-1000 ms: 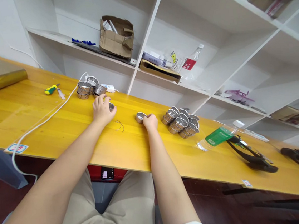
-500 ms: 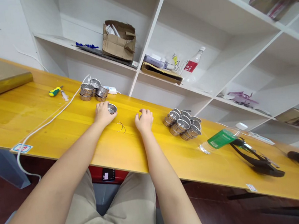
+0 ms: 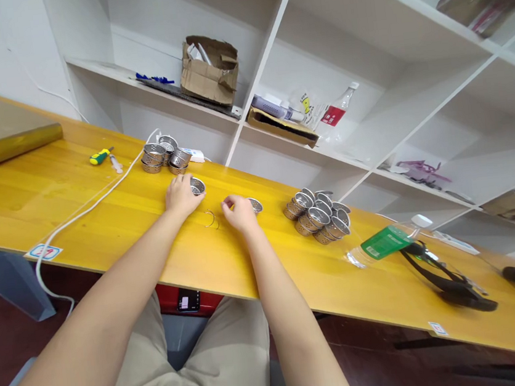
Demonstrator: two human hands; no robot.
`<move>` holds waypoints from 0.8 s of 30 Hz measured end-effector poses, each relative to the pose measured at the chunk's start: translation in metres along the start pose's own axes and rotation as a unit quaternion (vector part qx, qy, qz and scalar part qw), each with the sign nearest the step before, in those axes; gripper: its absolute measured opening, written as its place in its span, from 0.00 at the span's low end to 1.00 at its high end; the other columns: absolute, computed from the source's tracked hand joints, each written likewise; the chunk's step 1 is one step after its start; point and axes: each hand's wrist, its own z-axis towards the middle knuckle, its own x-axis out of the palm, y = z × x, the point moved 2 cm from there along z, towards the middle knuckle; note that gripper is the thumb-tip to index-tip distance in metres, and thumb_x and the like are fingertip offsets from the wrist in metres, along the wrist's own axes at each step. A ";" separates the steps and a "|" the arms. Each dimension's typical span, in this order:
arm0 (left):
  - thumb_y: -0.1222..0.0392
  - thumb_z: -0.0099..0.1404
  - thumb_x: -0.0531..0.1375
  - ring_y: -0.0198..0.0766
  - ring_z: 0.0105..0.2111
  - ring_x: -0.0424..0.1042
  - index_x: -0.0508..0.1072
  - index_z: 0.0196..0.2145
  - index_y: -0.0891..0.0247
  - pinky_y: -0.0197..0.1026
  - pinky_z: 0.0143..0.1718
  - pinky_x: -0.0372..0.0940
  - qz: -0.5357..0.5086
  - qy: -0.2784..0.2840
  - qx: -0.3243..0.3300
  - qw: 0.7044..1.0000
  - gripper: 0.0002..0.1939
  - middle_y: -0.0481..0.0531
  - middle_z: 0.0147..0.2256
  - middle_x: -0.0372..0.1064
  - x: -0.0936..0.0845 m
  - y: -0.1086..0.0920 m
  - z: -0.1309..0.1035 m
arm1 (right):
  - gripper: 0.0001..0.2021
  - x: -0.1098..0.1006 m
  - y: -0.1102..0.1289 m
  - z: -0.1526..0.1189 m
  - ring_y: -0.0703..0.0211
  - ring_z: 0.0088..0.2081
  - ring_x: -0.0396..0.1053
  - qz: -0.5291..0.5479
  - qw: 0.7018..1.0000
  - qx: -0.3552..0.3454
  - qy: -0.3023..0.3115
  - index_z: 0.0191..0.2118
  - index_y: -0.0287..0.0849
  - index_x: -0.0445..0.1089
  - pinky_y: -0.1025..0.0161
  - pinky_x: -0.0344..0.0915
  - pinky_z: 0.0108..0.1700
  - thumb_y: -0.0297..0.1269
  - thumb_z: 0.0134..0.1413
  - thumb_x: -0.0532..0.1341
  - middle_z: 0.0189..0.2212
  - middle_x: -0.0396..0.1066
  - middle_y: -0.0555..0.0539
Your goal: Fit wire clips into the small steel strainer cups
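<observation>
My left hand is closed around a small perforated metal strainer cup on the yellow table, its fingers on the near and left side of the rim. Thin curved wire pieces lie on the wood between my hands. My right hand is just right of them, thumb and fingers curled together. Whatever it pinches, if anything, is too small to make out. Right behind that hand, a second strainer cup stands on the table, partly hidden by it.
Stacked strainer cups stand in one group at the back left and a larger group to the right. Beyond are a bottle with a green label and a black strap. A screwdriver and white cable lie left.
My right hand has moved left off the second strainer cup, which now shows, toward the wire pieces. My left hand stays on its cup. The view has shifted slightly.
</observation>
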 end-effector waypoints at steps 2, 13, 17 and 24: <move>0.49 0.59 0.68 0.58 0.56 0.68 0.68 0.57 0.61 0.54 0.56 0.64 0.007 -0.003 0.000 1.000 0.31 0.62 0.54 0.70 -0.001 -0.001 -0.002 | 0.08 0.004 0.012 -0.003 0.56 0.38 0.74 0.007 0.997 -0.020 0.074 0.37 0.45 0.77 0.63 0.64 0.43 0.40 0.63 0.61 0.35 0.79 0.46; 0.49 0.60 0.67 0.59 0.58 0.66 0.65 0.60 0.58 0.57 0.57 0.61 0.019 0.010 -0.006 1.000 0.32 0.61 0.57 0.69 -0.002 -0.005 -0.005 | 0.14 0.022 0.029 -0.006 0.49 0.45 0.78 -0.084 0.985 0.057 0.140 0.41 0.41 0.79 0.61 0.67 0.46 0.37 0.66 0.56 0.43 0.80 0.35; 0.50 0.61 0.66 0.58 0.58 0.66 0.64 0.60 0.58 0.56 0.57 0.60 0.019 0.002 -0.004 1.000 0.32 0.61 0.58 0.69 -0.002 -0.006 -0.005 | 0.15 0.024 0.032 -0.005 0.45 0.47 0.77 -0.099 0.982 0.061 0.146 0.44 0.37 0.77 0.58 0.67 0.48 0.37 0.68 0.54 0.47 0.79 0.30; 0.53 0.59 0.67 0.58 0.58 0.68 0.63 0.61 0.60 0.55 0.59 0.60 -0.043 -0.020 0.046 0.998 0.34 0.61 0.59 0.68 -0.002 -0.007 -0.004 | 0.09 0.025 0.009 0.005 0.51 0.44 0.75 0.073 0.990 0.106 0.063 0.39 0.40 0.71 0.59 0.66 0.46 0.35 0.69 0.55 0.43 0.79 0.35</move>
